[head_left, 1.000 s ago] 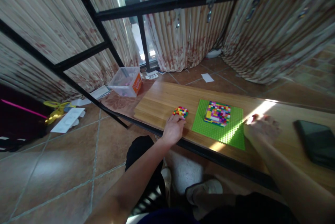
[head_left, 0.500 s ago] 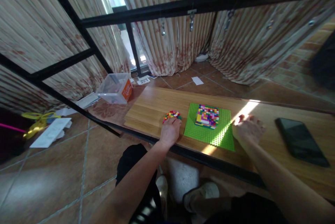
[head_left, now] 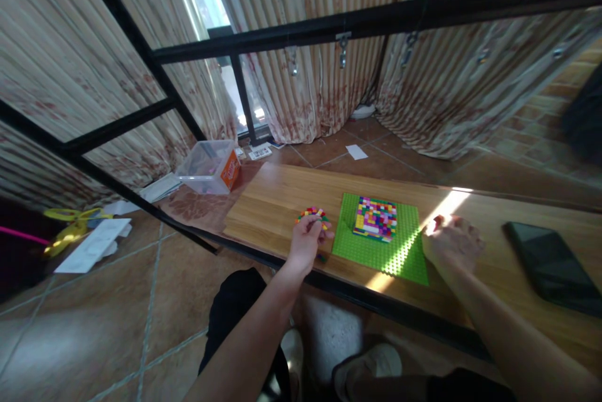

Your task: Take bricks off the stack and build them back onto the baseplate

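Observation:
A green baseplate [head_left: 376, 251] lies on a wooden table [head_left: 273, 195] and carries a square block of many-coloured bricks [head_left: 375, 218]. To its left sits a small pile of loose coloured bricks [head_left: 312, 214]. My left hand [head_left: 308, 242] is at the near edge of that pile, fingers curled in a pinch on a small brick. My right hand [head_left: 451, 242] rests on the table just right of the baseplate, fingers curled, with something small and red at its fingertips.
A dark phone [head_left: 550, 261] lies on the table at the right. A clear plastic box [head_left: 211, 167] with an orange label stands on the tiled floor beyond the table's left end, near scattered papers [head_left: 91, 245]. Black frame bars [head_left: 376, 13] cross overhead; curtains hang behind.
My left hand has drawn back from the loose pile toward the table's near edge and lifted slightly. My right hand stays beside the baseplate. The camera shifted a little.

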{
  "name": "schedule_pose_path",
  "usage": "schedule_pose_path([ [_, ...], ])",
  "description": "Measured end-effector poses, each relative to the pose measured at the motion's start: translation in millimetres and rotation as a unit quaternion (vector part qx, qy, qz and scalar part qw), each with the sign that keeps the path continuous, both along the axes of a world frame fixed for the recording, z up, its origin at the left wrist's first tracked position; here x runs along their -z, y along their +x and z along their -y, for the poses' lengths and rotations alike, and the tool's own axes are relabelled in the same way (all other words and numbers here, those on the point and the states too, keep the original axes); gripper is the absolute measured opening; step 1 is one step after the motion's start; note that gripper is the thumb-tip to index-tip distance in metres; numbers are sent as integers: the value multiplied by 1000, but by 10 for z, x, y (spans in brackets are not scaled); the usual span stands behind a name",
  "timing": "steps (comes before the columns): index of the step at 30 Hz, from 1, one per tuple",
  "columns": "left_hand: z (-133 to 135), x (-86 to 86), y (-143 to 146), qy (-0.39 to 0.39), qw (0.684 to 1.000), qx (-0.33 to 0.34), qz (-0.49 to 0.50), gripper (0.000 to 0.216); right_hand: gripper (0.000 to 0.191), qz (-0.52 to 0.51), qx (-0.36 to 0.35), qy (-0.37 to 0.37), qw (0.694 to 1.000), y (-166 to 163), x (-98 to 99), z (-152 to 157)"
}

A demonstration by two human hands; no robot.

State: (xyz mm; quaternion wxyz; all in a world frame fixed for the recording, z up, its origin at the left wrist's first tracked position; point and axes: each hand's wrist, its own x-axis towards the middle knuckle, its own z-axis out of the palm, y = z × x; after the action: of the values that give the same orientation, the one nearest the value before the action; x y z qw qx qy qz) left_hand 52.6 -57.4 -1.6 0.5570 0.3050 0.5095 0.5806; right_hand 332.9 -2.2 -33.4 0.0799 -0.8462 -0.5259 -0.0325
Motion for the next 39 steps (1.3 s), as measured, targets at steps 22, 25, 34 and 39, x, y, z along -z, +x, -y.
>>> schedule_pose_path([
  [22, 11, 16, -170, 29, 973, 38, -224, 16, 64, 10, 8, -12, 1000, 12, 20, -21],
  [25, 5, -15, -198, 70, 894, 84, -435, 16, 64, 4, 5, -14, 1000, 14, 12, -13],
  [34, -37, -161, -187, 93, 818, 125, -553, 9, 67, -13, 5, -3, 1000, -8, -26, 0],
  [39, -66, -154, -240, 91, 836, 119, -529, 11, 64, -9, -3, 8, 1000, -18, -30, 17],
])
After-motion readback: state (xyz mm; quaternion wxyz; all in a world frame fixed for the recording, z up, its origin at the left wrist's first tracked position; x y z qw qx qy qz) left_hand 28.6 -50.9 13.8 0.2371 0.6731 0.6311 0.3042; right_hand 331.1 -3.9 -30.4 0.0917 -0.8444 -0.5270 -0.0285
